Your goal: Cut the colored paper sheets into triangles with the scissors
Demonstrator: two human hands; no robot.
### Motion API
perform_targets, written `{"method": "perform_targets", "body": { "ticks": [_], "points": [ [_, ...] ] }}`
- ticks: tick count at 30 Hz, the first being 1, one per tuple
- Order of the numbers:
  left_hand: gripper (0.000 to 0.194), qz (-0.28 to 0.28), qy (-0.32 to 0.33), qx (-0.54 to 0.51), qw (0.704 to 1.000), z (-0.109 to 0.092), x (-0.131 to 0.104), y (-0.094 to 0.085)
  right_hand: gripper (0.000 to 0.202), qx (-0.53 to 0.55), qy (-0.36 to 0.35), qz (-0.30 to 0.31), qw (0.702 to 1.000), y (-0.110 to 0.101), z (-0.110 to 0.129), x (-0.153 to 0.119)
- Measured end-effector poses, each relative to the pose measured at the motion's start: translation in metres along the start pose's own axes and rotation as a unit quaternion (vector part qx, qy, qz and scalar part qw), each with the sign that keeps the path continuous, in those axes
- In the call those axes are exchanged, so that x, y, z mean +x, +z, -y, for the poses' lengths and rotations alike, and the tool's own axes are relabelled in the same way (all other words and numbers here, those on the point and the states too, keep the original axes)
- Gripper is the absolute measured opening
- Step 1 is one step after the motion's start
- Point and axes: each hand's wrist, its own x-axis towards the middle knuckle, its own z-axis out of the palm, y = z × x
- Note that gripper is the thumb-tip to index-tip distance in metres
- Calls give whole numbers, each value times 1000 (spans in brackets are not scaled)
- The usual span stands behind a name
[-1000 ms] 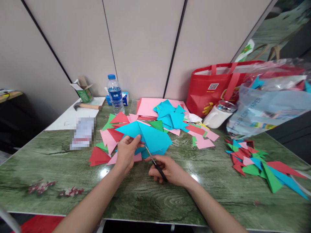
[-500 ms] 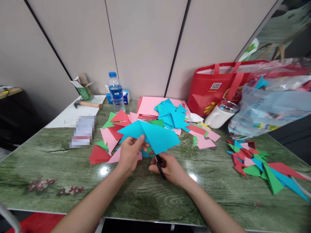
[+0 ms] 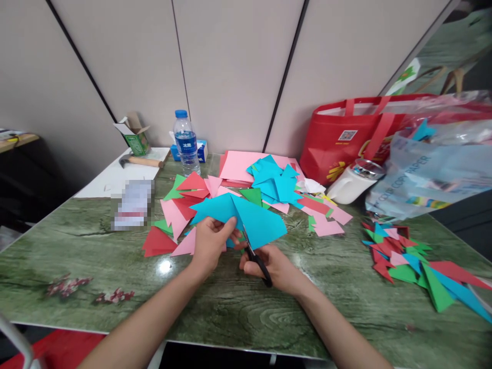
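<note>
My left hand pinches a blue sheet of paper between thumb and fingers, near its lower middle edge. The sheet is held up above the table and has an angular, partly cut outline. Black-handled scissors are gripped in my right hand, their blades pointing up and into the blue paper beside my left thumb. Behind and around the sheet lie red, pink and green paper pieces. A heap of cut blue pieces rests on a pink paper stack.
A water bottle, a hammer and a small green box stand or lie at the back left. To the right are a white mug, a red bag, a plastic paper bag and colourful scraps.
The scissors and my right hand have shifted slightly right, blades still in the blue paper. Its right part hangs a little lower. The whole view has shifted slightly.
</note>
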Motion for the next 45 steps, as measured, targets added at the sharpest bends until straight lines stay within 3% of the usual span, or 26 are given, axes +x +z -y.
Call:
{"method": "perform_targets", "body": {
  "ticks": [10,45],
  "points": [
    [25,13,2,3,1000,-1,0,1,47,30,40,-23,998,-2,-2,-1],
    [23,33,-9,15,999,-3,-2,3,39,20,29,-45,998,4,-6,0]
  ]
}}
